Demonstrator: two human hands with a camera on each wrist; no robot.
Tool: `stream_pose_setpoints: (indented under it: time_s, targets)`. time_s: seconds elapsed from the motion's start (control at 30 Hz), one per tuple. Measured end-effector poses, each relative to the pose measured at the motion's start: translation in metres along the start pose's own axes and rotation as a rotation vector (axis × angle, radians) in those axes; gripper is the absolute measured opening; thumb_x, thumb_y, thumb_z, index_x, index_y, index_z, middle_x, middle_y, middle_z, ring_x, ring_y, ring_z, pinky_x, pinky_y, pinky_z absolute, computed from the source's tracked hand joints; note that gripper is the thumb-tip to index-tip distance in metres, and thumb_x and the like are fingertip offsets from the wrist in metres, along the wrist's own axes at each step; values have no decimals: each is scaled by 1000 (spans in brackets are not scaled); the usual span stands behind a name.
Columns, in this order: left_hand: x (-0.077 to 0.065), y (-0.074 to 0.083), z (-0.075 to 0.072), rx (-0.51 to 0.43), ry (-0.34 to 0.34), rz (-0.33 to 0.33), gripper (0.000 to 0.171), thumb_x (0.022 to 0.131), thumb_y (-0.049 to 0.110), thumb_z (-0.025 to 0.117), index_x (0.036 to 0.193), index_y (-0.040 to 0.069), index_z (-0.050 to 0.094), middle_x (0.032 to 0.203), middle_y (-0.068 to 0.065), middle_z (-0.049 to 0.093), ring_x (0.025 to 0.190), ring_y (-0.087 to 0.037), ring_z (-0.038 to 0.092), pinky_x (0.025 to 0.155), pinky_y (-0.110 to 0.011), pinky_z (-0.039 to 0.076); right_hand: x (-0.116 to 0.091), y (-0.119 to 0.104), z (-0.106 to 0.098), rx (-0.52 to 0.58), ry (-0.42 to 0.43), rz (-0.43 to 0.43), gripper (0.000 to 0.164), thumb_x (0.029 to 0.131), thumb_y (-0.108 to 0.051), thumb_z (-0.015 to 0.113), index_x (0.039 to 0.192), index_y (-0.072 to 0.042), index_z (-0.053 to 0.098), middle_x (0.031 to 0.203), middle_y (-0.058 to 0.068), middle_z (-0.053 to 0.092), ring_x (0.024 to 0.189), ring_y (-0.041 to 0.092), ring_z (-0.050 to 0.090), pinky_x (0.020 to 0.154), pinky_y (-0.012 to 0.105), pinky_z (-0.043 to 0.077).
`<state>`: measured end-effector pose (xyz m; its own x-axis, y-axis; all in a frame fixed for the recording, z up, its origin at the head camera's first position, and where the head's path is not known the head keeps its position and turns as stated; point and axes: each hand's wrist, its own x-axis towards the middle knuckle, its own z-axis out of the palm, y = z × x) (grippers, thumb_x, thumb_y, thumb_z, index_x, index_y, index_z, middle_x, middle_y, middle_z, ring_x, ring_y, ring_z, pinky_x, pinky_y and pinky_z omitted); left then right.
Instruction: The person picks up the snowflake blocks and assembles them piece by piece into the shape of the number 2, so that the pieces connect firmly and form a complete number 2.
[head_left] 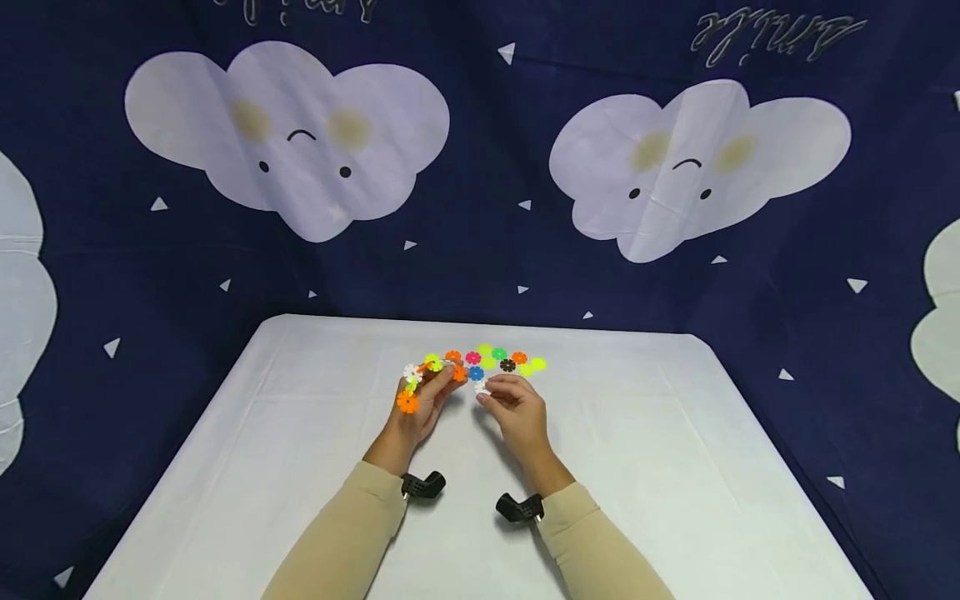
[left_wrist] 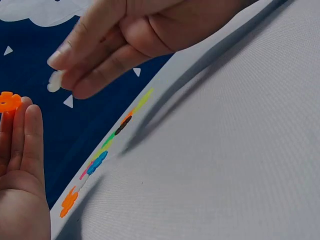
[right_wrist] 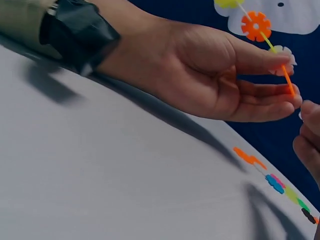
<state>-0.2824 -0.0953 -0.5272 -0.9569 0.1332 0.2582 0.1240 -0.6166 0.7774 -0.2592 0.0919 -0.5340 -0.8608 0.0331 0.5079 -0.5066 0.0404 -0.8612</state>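
Note:
My left hand [head_left: 429, 402] pinches a chain of flower-shaped plastic interlocking discs [head_left: 407, 402] between thumb and fingers. Orange, white and yellow-green discs [right_wrist: 256, 26] slot edge to edge and curve back over that hand. At the held end, an orange disc [right_wrist: 288, 82] is seen edge-on in the right wrist view. Apart from it, on the right, my right hand [head_left: 522, 412] pinches one white disc [left_wrist: 54, 81] at its fingertips. Both hands are raised above the table, facing each other, the white disc not touching the chain.
Loose discs lie beyond the hands near the table's far edge, among them a blue disc [head_left: 476, 373], a brown disc [head_left: 507, 365], a green disc [head_left: 498, 354] and several yellow ones. The white table [head_left: 660, 467] meets a dark blue cloud-print cloth [head_left: 480, 275] behind.

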Motion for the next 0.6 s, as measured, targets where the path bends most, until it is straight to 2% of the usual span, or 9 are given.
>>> stream_pose_setpoints:
  time_s: [0.03,0.23,0.3,0.47,0.6]
  targets:
    - [0,-1,-1,-4,-2,2,31,105,2,63,125,-21,58,115,-20,68,107,-28,70,106,-49,49,-1,-2,1,18,-10,3,23,84,18,80,105,19,72,115,30,64,95,38,68,83,26,60]
    - [2,-6,-7,-52,-16,3,11,105,-4,59,111,-9,67,113,-16,70,106,-26,70,103,-46,52,-6,14,6,107,-35,11,22,84,21,77,106,19,72,119,34,62,97,29,68,84,26,60]
    - [4,-9,-8,-65,-15,-4,14,106,-6,57,107,-3,70,113,-16,71,106,-26,71,102,-45,53,-7,14,7,129,-44,4,23,85,20,77,107,18,73,120,34,62,98,26,69,84,26,59]
    - [5,-10,-9,-90,-5,-24,14,105,-7,57,108,-4,70,114,-17,73,105,-27,71,100,-40,55,-8,13,8,152,-41,-7,22,87,13,80,108,13,76,120,28,65,102,26,70,88,29,59]
    - [4,-6,-5,-74,-15,-32,16,106,-6,58,106,1,73,111,-14,73,103,-23,71,100,-37,55,-8,13,9,219,-38,31,19,92,9,77,110,13,75,119,27,67,101,27,73,89,36,60]
